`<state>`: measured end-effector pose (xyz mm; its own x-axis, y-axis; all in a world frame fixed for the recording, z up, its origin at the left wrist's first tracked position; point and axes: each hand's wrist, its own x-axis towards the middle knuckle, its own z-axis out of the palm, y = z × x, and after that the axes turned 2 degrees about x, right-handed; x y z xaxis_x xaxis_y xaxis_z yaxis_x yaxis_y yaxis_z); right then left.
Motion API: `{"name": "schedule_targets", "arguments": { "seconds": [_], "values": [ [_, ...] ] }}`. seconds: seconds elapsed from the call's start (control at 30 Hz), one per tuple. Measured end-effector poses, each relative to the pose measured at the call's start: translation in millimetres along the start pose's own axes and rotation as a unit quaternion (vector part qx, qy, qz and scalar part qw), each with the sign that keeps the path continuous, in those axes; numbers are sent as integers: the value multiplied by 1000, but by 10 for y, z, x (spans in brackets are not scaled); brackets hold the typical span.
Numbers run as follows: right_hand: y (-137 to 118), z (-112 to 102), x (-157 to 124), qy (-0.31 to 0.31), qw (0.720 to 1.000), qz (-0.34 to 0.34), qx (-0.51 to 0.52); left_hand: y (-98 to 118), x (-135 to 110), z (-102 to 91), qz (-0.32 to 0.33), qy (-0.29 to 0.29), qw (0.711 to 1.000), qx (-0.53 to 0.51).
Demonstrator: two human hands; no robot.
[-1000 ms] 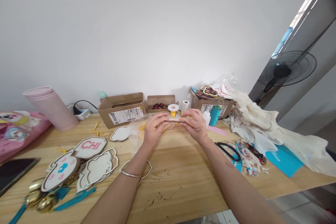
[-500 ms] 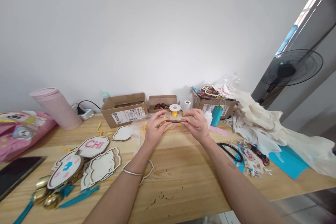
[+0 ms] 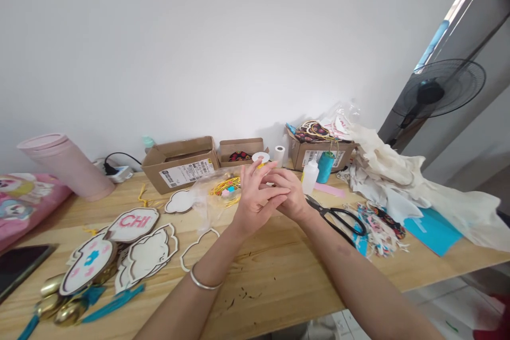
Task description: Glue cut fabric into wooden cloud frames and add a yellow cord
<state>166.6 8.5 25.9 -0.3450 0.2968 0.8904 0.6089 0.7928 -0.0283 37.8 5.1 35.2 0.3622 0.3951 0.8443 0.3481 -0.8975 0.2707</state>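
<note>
My two hands meet over the middle of the wooden table (image 3: pixel 279 271). My left hand (image 3: pixel 255 199), a bangle on its wrist, lies with stretched fingers across my right hand (image 3: pixel 292 199), whose fingers curl underneath. Whatever sits between the palms is hidden. Just left of the hands lies a clear plastic bag (image 3: pixel 217 191) with yellow cords and small coloured bits. Black scissors (image 3: pixel 338 220) lie right of my right wrist. A white cloud-shaped outline frame (image 3: pixel 198 247) rests under my left forearm.
Cloud-shaped wooden plaques (image 3: pixel 133 223), gold bells (image 3: pixel 59 303) and a phone (image 3: pixel 19 265) lie at the left. A pink tumbler (image 3: pixel 66 164), cardboard boxes (image 3: pixel 181 167), a white bottle (image 3: pixel 309 176) and a teal spool (image 3: pixel 325 166) line the back. Cloth (image 3: pixel 398 180) is heaped right, a fan (image 3: pixel 438 87) behind it.
The hands held a thin flat piece edge-on between their fingertips; now they have drawn nearer and pressed together, left over right, and the piece no longer shows.
</note>
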Motion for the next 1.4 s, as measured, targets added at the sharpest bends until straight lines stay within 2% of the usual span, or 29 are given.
{"name": "schedule_targets", "arguments": {
  "seconds": [0.17, 0.33, 0.4, 0.5, 0.63, 0.83, 0.97, 1.03, 1.13, 1.4],
  "values": [
    [3, 25, -2, -1, 1000, -17, 4, -10, 28, -6, -67, 0, 995, -68],
    [7, 46, -6, -14, 998, -43, -31, -18, 40, -13, -99, 41, 992, -71],
    [5, 55, -20, -29, 999, -31, -24, -31, 25, -24, -64, 30, 996, -51],
    [6, 49, -49, -64, 998, 15, -15, -59, -8, -32, 34, -6, 999, -4],
    [5, 15, -73, -95, 994, 55, -27, -86, -33, -27, 112, -2, 993, 31],
    [18, 19, -66, -8, 999, 41, -7, -31, -35, -49, 166, 21, 986, 21],
    [33, 40, -65, -25, 998, 49, -21, 27, -36, -43, 179, 52, 982, 19],
    [26, 52, -68, -17, 998, 53, -26, 14, -44, -35, 170, 48, 984, 36],
    [9, 63, -70, 34, 998, 46, -34, -54, -70, -30, 162, 30, 984, 71],
    [0, 36, -41, 100, 994, -7, -35, -121, -100, -26, 174, 11, 981, 90]
  ]
}}
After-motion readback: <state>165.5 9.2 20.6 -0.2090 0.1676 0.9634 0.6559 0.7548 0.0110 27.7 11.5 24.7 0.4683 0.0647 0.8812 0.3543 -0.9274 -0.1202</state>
